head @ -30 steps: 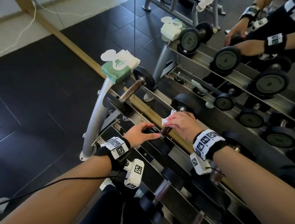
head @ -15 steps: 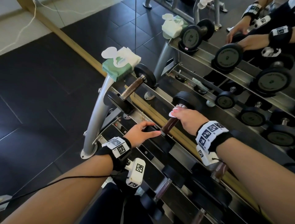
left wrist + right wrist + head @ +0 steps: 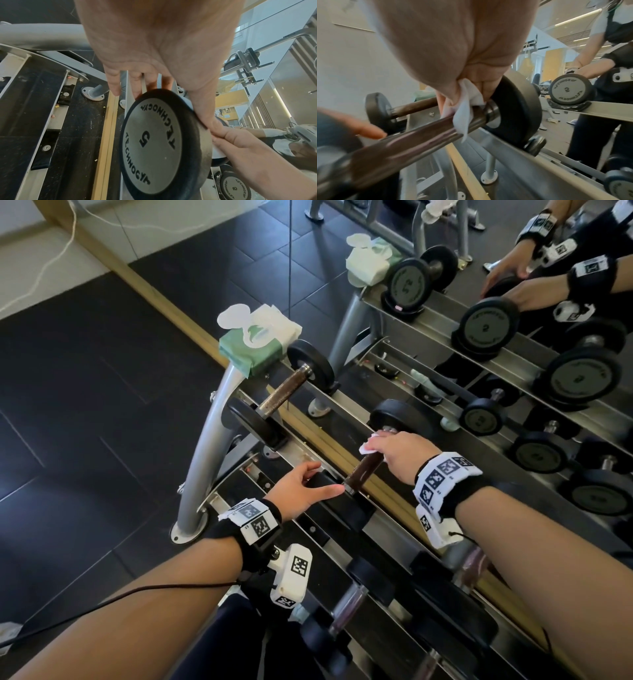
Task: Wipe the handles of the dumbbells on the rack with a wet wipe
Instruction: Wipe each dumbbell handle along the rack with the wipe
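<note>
right hand [image 3: 397, 451] fingers curl the wet wipe [image 3: 465, 108] around the dumbbell handle [image 3: 363, 470]; left hand [image 3: 301, 489] rests open-fingered on its plate [image 3: 159, 146].

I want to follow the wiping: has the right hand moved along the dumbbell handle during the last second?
Yes. The right hand with the wet wipe slid up the handle, toward the far weight plate.

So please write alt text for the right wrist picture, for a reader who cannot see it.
A right hand grips a white wet wipe around a dark dumbbell handle, close to the black weight plate at its far end. A mirror behind the rack reflects the person and more dumbbells.
</note>
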The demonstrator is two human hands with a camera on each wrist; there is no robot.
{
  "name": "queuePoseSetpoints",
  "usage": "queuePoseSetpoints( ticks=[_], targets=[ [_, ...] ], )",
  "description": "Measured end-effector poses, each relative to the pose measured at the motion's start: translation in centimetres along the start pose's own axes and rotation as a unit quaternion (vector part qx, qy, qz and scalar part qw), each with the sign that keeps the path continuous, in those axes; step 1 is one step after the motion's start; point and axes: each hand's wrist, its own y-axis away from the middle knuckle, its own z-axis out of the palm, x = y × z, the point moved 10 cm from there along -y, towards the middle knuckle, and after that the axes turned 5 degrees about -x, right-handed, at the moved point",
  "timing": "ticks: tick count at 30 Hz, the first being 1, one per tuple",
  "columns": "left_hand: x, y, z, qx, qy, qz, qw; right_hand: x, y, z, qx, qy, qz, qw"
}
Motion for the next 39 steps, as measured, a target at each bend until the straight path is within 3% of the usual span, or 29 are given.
queuePoseSetpoints(
  ticks=[2, 6, 11, 16, 19, 25, 29, 32, 35, 39],
  targets=[
    [0.1, 0.0, 0.1, -0.007, -0.008, 0.002, 1.0, -1.2, 0.1, 0.8, 0.002, 0.028, 0.004, 1.0],
    [-0.1, -0.1, 0.2, -0.007, -0.02, -0.002, 1.0, -5.2, 0.5, 5.0, 0.002, 0.042, -0.079, 0.996],
    [0.0, -0.1, 0.2, -0.015, -0.031, -0.007, 0.999, -2.4, 0.7, 4.4, -0.026, 0.013, -0.09, 0.996],
    [0.3, 0.3, 0.3, -0.019, -0.026, -0.006, 0.999, 1.9, 0.6, 1.8, 0.004, -0.036, -0.003, 0.999],
    [0.4, 0.5, 0.4, -0.022, -0.025, -0.007, 0.999, 0.3, 1.6, 2.4, 0.063, -0.044, -0.025, 0.997],
    [0.5, 0.3, 0.2, -0.02, -0.041, -0.008, 0.999, -3.2, 2.0, 5.9, 0.044, 0.014, -0.094, 0.994],
    [0.8, 0.3, 0.2, -0.027, -0.056, -0.005, 0.998, 0.3, 1.0, 3.4, 0.055, 0.011, -0.023, 0.998],
    [1.0, 0.4, 0.2, -0.025, -0.069, -0.005, 0.997, 2.8, 1.1, 2.5, 0.049, -0.071, 0.038, 0.996],
    [1.0, 0.3, 0.2, -0.031, -0.076, -0.006, 0.997, 2.7, 1.7, 3.2, 0.065, -0.159, 0.077, 0.982],
    [1.1, 0.1, 0.2, -0.03, -0.09, -0.003, 0.995, 0.8, 2.5, 5.5, 0.097, -0.2, 0.106, 0.969]
  ],
)
